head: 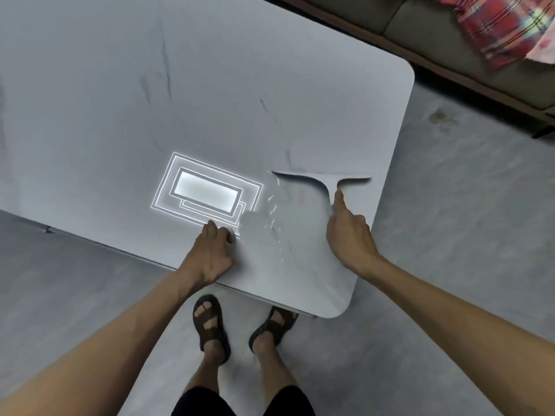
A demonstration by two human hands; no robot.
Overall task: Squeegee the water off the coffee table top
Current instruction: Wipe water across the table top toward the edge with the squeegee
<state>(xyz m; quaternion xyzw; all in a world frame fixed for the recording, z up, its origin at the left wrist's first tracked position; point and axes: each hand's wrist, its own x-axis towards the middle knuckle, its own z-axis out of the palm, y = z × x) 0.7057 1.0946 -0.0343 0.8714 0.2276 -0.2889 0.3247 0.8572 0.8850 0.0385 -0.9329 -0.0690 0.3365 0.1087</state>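
Observation:
A pale grey squeegee (324, 178) lies blade-down on the light grey coffee table top (150, 100), near its right end. My right hand (348, 235) grips its handle, index finger stretched along the neck. A film of water (270, 226) with small ripples spreads on the table below the blade, between my hands. My left hand (213, 253) rests on the table near the front edge, fingers curled, holding nothing that I can see.
A ceiling light's reflection (204, 190) glares on the table left of the squeegee. A sofa (450, 34) with a red checked cloth (504, 22) stands at the back right. My sandalled feet (240, 325) stand on the grey floor by the table's near corner.

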